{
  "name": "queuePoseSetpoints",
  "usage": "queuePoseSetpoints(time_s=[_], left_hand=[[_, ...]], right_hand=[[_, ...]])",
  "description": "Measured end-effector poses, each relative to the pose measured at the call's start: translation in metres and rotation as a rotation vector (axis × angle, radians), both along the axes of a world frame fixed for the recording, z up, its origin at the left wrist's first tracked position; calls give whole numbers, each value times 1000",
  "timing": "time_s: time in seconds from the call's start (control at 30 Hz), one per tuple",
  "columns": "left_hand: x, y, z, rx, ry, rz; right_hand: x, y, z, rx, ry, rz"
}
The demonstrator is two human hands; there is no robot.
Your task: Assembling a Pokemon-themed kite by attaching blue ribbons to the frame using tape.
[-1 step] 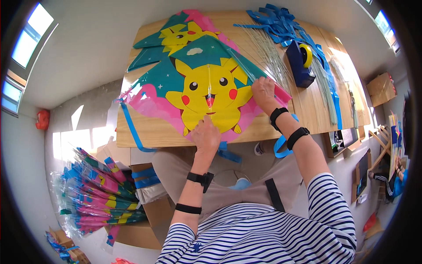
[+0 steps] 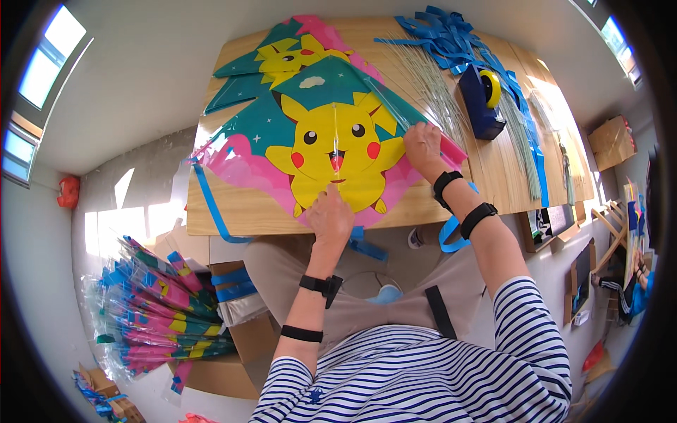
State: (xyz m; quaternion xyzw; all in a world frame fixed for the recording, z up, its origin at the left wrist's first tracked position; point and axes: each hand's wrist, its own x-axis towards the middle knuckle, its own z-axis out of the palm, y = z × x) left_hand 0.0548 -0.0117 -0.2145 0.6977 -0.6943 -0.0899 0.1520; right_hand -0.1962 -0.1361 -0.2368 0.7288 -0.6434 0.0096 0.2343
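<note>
A diamond-shaped plastic kite (image 2: 321, 123) lies on the wooden table (image 2: 493, 190) before me, teal at the top, pink below, with a yellow cartoon animal printed on it. My left hand (image 2: 330, 217) is at its lower middle, fingers curled together near the bottom corner; what lies under the fingertips is hidden. On the right side, my right hand (image 2: 423, 149) grips the kite's edge, where the sheet looks folded or rolled. A blue ribbon (image 2: 209, 201) hangs from the left corner over the table's front edge.
More kites (image 2: 233, 92) lie behind this one. At the back right are tangled blue ribbons (image 2: 441, 35), thin pale rods (image 2: 427, 74) and a dark blue tape dispenser (image 2: 479, 113). Bundled kites (image 2: 166, 303) fill a cardboard box (image 2: 218, 377) at lower left. Another person (image 2: 638, 296) is far right.
</note>
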Motion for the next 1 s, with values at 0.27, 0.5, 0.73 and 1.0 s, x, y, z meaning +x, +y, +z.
queuePoseSetpoints(time_s=[0.27,0.5,0.73,1.0], left_hand=[[-2,1,-6,1,-67,-12],[1,13,-1,37,-74,-29],[2,24,-2,-14,-43,-44],[31,83,-4,-51,316,120]], right_hand=[[-41,-10,25,171,-106,-235],[-42,28,13,98,-98,-88],[-47,22,7,116,-30,-29],[-51,6,71,104,-395,-172]])
